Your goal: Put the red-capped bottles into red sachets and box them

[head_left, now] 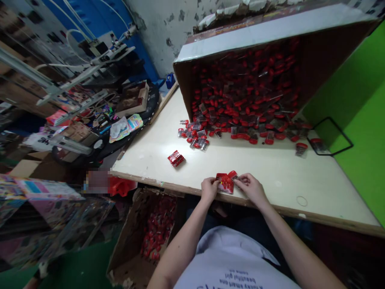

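Near the table's front edge, my left hand [209, 188] pinches the left side of a red printed packet [225, 185]. My right hand [250, 186] has its fingers closed on a small clear container with a red cap [232, 174], at the packet's upper right corner. A stack of red packets [176, 159] lies on the table to the left. Farther back, many red-capped containers [246, 96] fill a tipped cardboard box, and several have spilled out in front of it [197, 138].
The large box [184, 86] stands at the back of the white table [144, 154]. A black wire frame [341, 134] and a rubber band [301, 201] are at the right. Below the edge sits an open carton [123, 247] of red-capped items. Machinery [90, 68] stands at the left.
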`<state>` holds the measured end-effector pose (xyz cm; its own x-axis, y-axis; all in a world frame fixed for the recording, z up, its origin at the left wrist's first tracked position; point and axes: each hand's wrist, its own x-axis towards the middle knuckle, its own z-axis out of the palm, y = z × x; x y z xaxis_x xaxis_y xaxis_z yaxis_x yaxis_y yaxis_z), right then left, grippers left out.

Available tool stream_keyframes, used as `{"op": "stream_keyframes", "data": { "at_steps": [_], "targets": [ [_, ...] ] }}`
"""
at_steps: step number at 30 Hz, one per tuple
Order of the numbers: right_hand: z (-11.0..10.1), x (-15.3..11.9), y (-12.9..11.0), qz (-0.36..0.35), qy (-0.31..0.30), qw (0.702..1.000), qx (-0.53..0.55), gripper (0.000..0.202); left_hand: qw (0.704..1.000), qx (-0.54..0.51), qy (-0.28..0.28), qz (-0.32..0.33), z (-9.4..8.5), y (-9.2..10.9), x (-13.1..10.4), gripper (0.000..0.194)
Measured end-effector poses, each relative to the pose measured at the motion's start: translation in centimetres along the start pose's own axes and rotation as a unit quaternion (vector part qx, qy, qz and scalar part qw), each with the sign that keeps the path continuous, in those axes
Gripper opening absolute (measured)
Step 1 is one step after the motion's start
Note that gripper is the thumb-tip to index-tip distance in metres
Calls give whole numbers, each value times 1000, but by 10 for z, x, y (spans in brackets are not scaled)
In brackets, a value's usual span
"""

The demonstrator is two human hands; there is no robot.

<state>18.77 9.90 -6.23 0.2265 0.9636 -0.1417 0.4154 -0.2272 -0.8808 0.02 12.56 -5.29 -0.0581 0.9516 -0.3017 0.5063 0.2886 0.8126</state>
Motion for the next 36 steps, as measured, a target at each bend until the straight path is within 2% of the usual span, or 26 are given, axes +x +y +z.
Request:
{"op": "stream_keyframes", "data": {
  "at_steps": [5,10,14,19,23,29,32,36],
  "targets": [
    [13,1,-3,15,-19,999,-44,27,1000,-28,7,2,-11,-1,-1,18],
    [10,0,-8,13,-19,998,-56,26,996,-79,39,-3,-27,4,-4,18],
    [5,-5,-12,9,-8,999,-45,30,985,-162,54,-32,-37,11,-7,21],
    [-4,-14,-22,-3,-2,1000,24,33,950,-293,45,-98,-41,24,-12,32],
    [-6,-30,-46,-30,-16,995,90,33,916,-368,55,-147,-45,36,-14,38],
    [10,-57,-80,-43,-51,987,146,30,868,-454,44,-196,-54,50,-18,42],
    [19,-61,-85,-47,-53,986,150,28,842,-495,34,-214,-56,55,-22,42],
    [22,-58,-85,-45,-20,986,161,28,828,-514,20,-222,-54,58,-27,39]
  ]
}}
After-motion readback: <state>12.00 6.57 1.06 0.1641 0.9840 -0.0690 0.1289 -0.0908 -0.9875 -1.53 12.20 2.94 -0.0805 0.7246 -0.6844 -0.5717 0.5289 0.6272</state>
